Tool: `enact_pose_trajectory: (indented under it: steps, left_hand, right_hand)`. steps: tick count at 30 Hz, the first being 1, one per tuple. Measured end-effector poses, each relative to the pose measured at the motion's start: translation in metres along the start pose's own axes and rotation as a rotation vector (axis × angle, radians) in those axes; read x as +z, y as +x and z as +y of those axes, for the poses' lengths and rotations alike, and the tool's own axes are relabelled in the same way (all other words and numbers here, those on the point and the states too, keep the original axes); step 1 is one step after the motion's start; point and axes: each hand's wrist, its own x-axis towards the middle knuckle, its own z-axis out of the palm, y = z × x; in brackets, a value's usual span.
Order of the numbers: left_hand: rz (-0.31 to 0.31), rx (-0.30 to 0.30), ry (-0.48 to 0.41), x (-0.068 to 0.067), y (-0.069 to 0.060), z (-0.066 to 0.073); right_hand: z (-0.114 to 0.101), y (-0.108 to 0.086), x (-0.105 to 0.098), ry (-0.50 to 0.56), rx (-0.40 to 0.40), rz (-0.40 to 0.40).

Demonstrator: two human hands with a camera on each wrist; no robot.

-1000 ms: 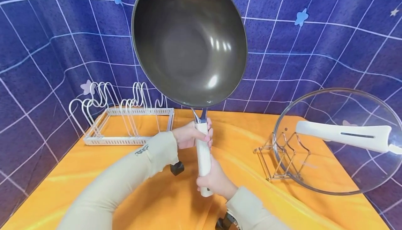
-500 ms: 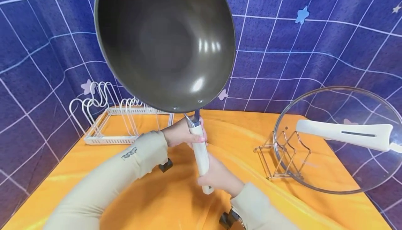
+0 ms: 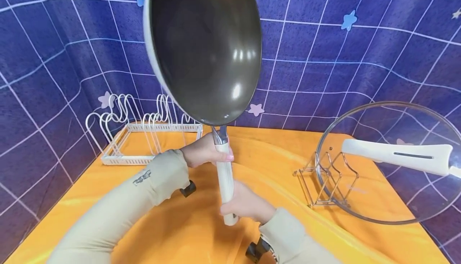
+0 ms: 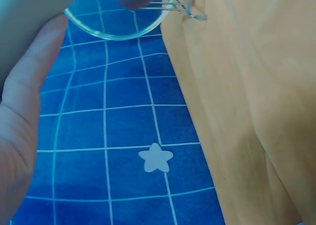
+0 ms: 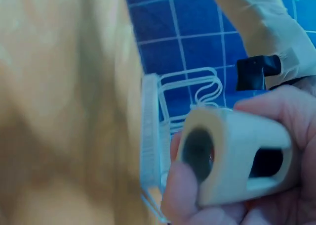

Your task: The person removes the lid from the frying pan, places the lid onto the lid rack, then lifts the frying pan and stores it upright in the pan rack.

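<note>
A deep dark-lined pan (image 3: 207, 51) is held upright above the table, its inside turned partly toward the head view and its top cut off by the frame. Its white handle (image 3: 225, 176) points down. Near the metal joint, the left hand (image 3: 203, 150) grips the upper part of the handle. Lower down, the right hand (image 3: 246, 204) is wrapped round the handle near its end. The right wrist view shows the hollow handle end (image 5: 242, 158) with the right fingers curled about it. Part of the left hand (image 4: 24, 116) borders the left wrist view.
A white wire rack (image 3: 126, 160) stands on the orange-covered table (image 3: 281, 156) at the left. At the right, a glass lid (image 3: 389, 200) with a white handle (image 3: 396, 155) stands in a small metal rack (image 3: 324, 202). A blue gridded curtain (image 3: 306, 75) surrounds the table.
Since half a second ago, the pan has turned, showing its pale outer side at the left and a narrower opening. The handle and both hands have shifted slightly left.
</note>
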Motion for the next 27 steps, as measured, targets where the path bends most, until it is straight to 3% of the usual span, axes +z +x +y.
enact_pose_trajectory:
  steps: [5, 9, 18, 22, 27]
  left_hand:
    - [0.008, -0.017, -0.041, -0.0027, -0.005, 0.0054]
    - [0.015, -0.061, -0.054, -0.0033, -0.0081, 0.0052]
    - [0.003, -0.064, -0.154, -0.0025, -0.0062, 0.0055]
    - [0.001, -0.056, -0.13, -0.0023, -0.0053, 0.0045]
    - [0.018, 0.011, -0.07, -0.0022, -0.0032, 0.0008]
  right_hand:
    - [-0.0048, 0.0024, 0.0085, 0.127, 0.048, -0.067]
    - [-0.005, 0.0031, 0.0118, 0.147, 0.05, -0.095]
    - [-0.005, 0.0043, 0.0122, 0.157, 0.04, -0.111]
    - [-0.0029, 0.0054, 0.0107, 0.155, 0.038, -0.113]
    - [0.0028, 0.0096, 0.0058, 0.148, 0.026, -0.148]
